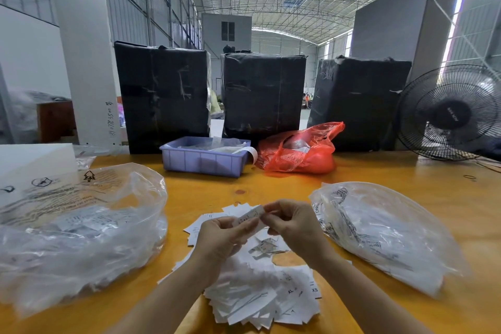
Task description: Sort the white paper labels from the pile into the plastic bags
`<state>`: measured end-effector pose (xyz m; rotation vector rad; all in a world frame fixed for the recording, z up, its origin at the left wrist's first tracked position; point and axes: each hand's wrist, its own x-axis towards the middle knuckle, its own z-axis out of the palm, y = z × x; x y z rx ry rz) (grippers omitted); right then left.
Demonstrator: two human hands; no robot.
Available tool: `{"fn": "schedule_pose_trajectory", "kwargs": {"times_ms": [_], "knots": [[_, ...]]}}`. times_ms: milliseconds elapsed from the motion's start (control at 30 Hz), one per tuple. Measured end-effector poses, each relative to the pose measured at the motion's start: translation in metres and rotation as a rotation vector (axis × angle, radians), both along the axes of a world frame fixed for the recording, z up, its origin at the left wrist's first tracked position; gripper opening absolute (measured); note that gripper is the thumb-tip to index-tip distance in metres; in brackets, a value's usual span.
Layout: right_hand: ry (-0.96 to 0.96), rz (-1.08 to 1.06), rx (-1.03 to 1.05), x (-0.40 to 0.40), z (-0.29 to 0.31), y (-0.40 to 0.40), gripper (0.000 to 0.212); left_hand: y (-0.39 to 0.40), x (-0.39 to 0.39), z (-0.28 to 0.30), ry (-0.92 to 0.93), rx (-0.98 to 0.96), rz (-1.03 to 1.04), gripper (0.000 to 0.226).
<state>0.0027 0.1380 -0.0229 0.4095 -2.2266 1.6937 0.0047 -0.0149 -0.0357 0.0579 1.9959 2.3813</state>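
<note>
Two clear plastic bags flank the work on the orange tabletop (379, 171). Toward the left edge lies the left bag (81, 225), wide-mouthed and slumped, with labels already showing through its film. Near the middle of the front edge sits the pile of white paper labels (257, 295), loosely fanned, some printed with size letters such as XL and XS.

Above the pile, the left hand (219, 236) pinches one end of a single label (248, 215) between thumb and curled fingers, and the right hand (292, 225) pinches the other end, so the strip is held taut between them as if being read. Toward the right edge lies the right bag (379, 230), also holding labels, its mouth facing the hands.

Along the back edge stand a lilac bin (203, 163), a red bag (298, 154) and a fan (450, 114).

Several risks follow from this layout. The print on the label is small, so a misread size could send it into the wrong bag. The bags' limp mouths may fold closed, letting a dropped label slide back onto the tabletop. If the fan is running, which I cannot tell, its draught could scatter the loose pile.
</note>
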Motion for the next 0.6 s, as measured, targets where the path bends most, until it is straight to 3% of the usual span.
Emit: {"fn": "schedule_pose_trajectory", "kwargs": {"times_ms": [200, 367, 600], "knots": [[0.002, 0.028, 0.115, 0.0017, -0.002, -0.0058, 0.017, -0.001, -0.0008, 0.0, -0.064, 0.061, 0.005, 0.02], [0.101, -0.065, 0.204, 0.0014, -0.002, -0.0042, 0.021, -0.0007, -0.0026, 0.0024, -0.076, 0.013, 0.022, 0.024], [0.052, -0.084, 0.205, 0.0006, -0.0006, -0.0036, 0.023, -0.0064, -0.0056, 0.0015, -0.083, 0.068, 0.062, 0.014]]}}
